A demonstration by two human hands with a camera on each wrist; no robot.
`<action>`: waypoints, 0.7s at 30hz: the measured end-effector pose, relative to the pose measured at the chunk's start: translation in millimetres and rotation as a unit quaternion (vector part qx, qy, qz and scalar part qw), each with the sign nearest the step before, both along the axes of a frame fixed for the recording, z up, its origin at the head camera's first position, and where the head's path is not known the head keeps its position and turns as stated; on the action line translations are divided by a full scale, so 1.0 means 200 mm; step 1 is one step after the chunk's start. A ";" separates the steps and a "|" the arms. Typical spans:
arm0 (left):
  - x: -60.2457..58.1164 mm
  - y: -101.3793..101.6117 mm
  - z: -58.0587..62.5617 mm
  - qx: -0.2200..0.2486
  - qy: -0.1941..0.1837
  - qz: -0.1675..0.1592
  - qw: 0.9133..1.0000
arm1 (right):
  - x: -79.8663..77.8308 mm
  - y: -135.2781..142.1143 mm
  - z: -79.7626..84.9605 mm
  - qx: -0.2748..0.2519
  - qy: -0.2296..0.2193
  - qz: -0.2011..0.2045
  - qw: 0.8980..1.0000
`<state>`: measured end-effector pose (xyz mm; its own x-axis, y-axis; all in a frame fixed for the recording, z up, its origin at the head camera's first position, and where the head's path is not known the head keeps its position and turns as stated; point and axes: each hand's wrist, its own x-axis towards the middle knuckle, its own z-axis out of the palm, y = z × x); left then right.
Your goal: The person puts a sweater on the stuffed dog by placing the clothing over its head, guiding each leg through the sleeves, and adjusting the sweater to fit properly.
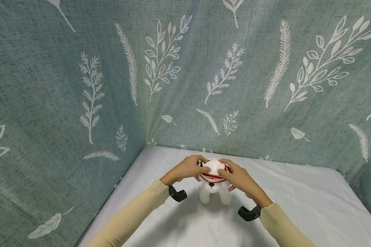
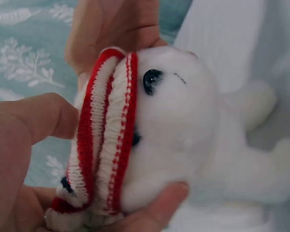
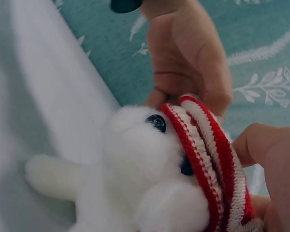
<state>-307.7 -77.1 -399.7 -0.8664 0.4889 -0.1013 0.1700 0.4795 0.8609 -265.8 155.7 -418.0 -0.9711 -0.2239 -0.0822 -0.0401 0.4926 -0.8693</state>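
A white plush dog (image 1: 211, 187) with a dark nose stands facing me on the white cloth. Round the top of its head sits a red-and-white striped knit garment (image 2: 118, 130), its ribbed edge just above the eyes. My left hand (image 1: 190, 167) grips one side of the knit, thumb on top, with a finger along the dog's cheek in the left wrist view. On the opposite side my right hand (image 1: 242, 177) holds the knit the same way; its thumb (image 3: 253, 145) presses the stripes from above. Fingers behind the fabric are partly hidden.
The white cloth (image 1: 290, 192) covers the flat surface under the dog. Grey-green fabric walls (image 1: 185, 85) printed with white leaves rise behind it and at the left and right. A black device (image 1: 177, 193) is strapped to each wrist.
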 end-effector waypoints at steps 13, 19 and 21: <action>-0.02 0.02 -0.11 0.141 -0.075 0.047 0.986 | -0.01 0.01 -0.03 -0.112 -0.045 -0.026 0.992; -0.01 0.03 -0.12 0.141 -0.060 0.074 0.985 | -0.02 0.01 -0.05 -0.124 -0.042 -0.037 0.991; 0.00 0.03 -0.12 0.124 -0.057 0.069 0.988 | -0.02 0.02 -0.05 -0.120 -0.050 -0.034 0.991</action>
